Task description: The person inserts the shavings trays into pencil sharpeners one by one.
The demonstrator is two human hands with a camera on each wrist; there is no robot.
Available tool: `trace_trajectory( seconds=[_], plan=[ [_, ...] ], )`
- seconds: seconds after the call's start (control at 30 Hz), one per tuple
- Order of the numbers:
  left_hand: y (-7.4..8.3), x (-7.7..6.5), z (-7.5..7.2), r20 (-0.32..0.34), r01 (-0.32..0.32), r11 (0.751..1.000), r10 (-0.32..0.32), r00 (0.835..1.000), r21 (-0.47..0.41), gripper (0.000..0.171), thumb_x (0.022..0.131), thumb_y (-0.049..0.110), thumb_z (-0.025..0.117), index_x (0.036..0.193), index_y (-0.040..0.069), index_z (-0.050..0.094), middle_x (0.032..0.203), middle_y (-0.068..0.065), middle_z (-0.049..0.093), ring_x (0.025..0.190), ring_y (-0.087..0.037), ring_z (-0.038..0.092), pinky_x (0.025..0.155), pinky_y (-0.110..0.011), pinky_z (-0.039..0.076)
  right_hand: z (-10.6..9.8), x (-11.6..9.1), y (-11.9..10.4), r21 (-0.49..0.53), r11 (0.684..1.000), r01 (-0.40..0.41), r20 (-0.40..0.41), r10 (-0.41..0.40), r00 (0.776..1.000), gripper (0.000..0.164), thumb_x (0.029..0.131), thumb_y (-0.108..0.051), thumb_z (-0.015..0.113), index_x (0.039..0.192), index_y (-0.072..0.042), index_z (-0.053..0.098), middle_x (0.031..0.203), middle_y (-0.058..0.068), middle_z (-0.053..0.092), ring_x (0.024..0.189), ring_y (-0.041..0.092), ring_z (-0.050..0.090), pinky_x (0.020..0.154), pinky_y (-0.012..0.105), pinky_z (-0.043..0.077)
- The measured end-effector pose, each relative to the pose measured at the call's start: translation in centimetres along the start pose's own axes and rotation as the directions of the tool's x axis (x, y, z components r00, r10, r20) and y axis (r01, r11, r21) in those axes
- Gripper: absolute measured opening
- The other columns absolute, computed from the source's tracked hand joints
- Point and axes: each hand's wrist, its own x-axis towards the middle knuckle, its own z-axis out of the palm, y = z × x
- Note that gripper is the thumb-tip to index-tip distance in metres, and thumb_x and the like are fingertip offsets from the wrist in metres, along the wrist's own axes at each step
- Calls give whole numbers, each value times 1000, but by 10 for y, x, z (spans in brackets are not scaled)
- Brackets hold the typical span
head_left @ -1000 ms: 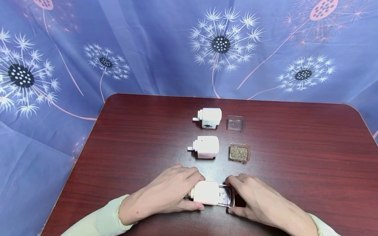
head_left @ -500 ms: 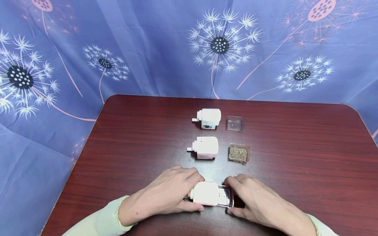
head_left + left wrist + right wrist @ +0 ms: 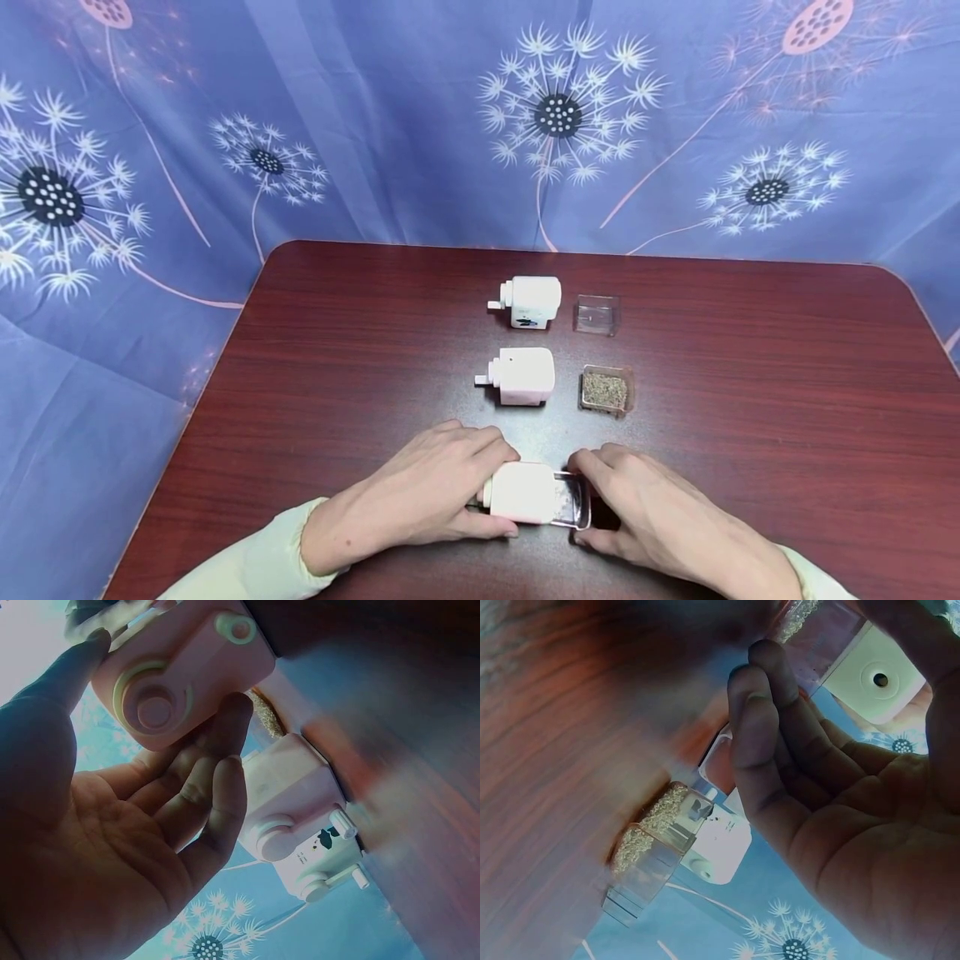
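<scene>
At the table's front, a cream crank pencil sharpener (image 3: 522, 492) lies between both hands. My left hand (image 3: 427, 483) grips it at its crank end, thumb on the near side and fingers on the far side; in the left wrist view the crank knob (image 3: 235, 628) shows on its face. My right hand (image 3: 645, 508) pinches the outer end of its clear shavings drawer (image 3: 570, 500), which sticks partly out of the body. Through the right wrist view, shavings (image 3: 799, 619) show in that drawer, and the pencil hole (image 3: 880, 679) faces the right hand.
Behind the hands stand a pale pink sharpener (image 3: 527, 376) and a white sharpener (image 3: 536, 301), cranks pointing left. To their right lie a clear drawer with shavings (image 3: 605, 390) and another clear drawer (image 3: 597, 315). A blue dandelion-print cloth (image 3: 420, 125) hangs behind the table.
My right hand has shifted very slightly left, and the drawer sits a little deeper in the cream sharpener. The left hand keeps its grip.
</scene>
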Motion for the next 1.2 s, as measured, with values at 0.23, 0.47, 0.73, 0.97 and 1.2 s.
trace_trajectory(
  seconds=[0.23, 0.47, 0.73, 0.97, 1.2],
  plan=[
    [0, -1, 0, 4, 7, 1000, -7, 1000, -14, 54, 82, 68, 61, 110, 22, 60, 98, 17, 51, 86, -1, 53, 72, -27, 44, 2, 1, -1, 12, 1000, 10, -3, -10, 1000, 45, 68, -44, 83, 96, -22, 55, 78, -19, 48, 65, 0, 43, 56, 24, 43],
    [0, -2, 1, -3, 4, 1000, -4, 1000, -31, 52, 82, 67, 61, 109, 22, 60, 97, 17, 50, 85, -1, 53, 72, -26, 45, 3, 2, -1, 7, 1000, 29, -12, -29, 1000, 45, 68, -43, 82, 97, -20, 56, 79, -18, 49, 67, 0, 45, 57, 26, 46],
    [0, -2, 0, -10, 2, 998, -3, 1000, -61, 52, 82, 66, 63, 109, 22, 59, 96, 18, 49, 83, 0, 51, 73, -28, 47, 4, 3, -2, 2, 1000, 31, -22, -31, 999, 46, 67, -43, 83, 100, -20, 58, 83, -18, 52, 72, -1, 49, 61, 29, 49],
    [1, -2, -1, 1, 25, 993, -25, 1000, -115, 49, 82, 62, 66, 109, 21, 58, 96, 18, 48, 83, 1, 48, 72, -28, 49, 3, 5, -4, -9, 999, 40, -26, -40, 999, 46, 68, -44, 82, 98, -20, 57, 80, -18, 50, 70, 0, 48, 59, 28, 48],
    [1, -2, -1, 14, 38, 990, -37, 999, -138, 50, 83, 62, 65, 110, 21, 58, 98, 18, 47, 85, 2, 47, 73, -27, 48, 4, 6, -4, -19, 999, 39, -28, -39, 999, 47, 68, -45, 82, 97, -20, 56, 80, -18, 49, 70, 0, 47, 59, 28, 48]
  ],
)
